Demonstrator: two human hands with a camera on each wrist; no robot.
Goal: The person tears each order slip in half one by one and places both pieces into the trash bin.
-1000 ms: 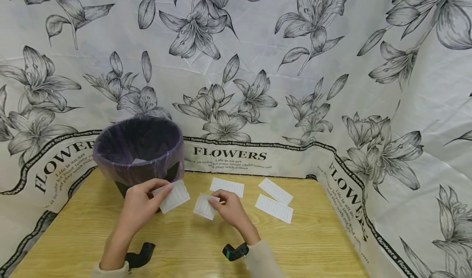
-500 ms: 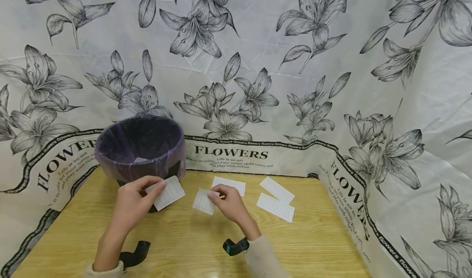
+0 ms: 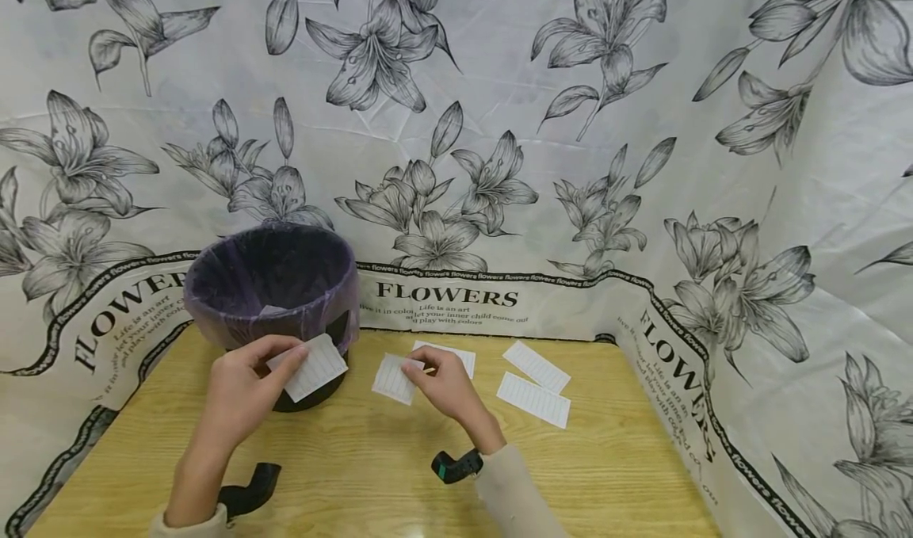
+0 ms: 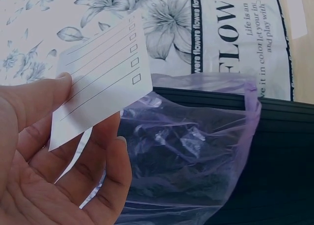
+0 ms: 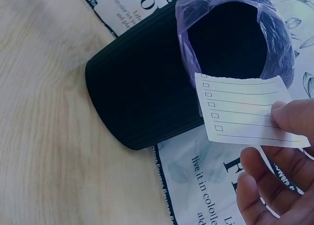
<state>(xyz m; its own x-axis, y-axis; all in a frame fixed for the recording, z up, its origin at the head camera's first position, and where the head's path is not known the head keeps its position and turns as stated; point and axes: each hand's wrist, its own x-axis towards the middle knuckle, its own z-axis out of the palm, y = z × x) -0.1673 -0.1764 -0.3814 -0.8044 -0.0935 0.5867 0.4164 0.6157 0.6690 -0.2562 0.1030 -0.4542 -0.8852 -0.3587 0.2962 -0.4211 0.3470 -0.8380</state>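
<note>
My left hand (image 3: 246, 391) pinches a piece of lined paper (image 3: 314, 368) between thumb and fingers, just in front of the trash can (image 3: 314, 395). Printed lines and small checkboxes show on that piece (image 4: 105, 72) in the left wrist view. Thumb and fingers of my right hand (image 3: 445, 383) pinch a second piece of lined paper (image 3: 394, 379), to the right of the first. Its upper edge looks ragged, as if torn, in the right wrist view (image 5: 245, 107). A gap separates the two pieces.
A purple plastic bag (image 3: 335, 292) lines the black can, and a scrap of paper (image 3: 273, 310) shows inside it. Several lined paper slips, such as the front right one (image 3: 533, 399), lie on the wooden table (image 3: 371, 475). Flower-printed cloth (image 3: 456, 62) surrounds the table's back and sides.
My left hand has moved left and slightly up with its paper piece, widening the gap. My right hand has risen slightly, its piece still pinched.
</note>
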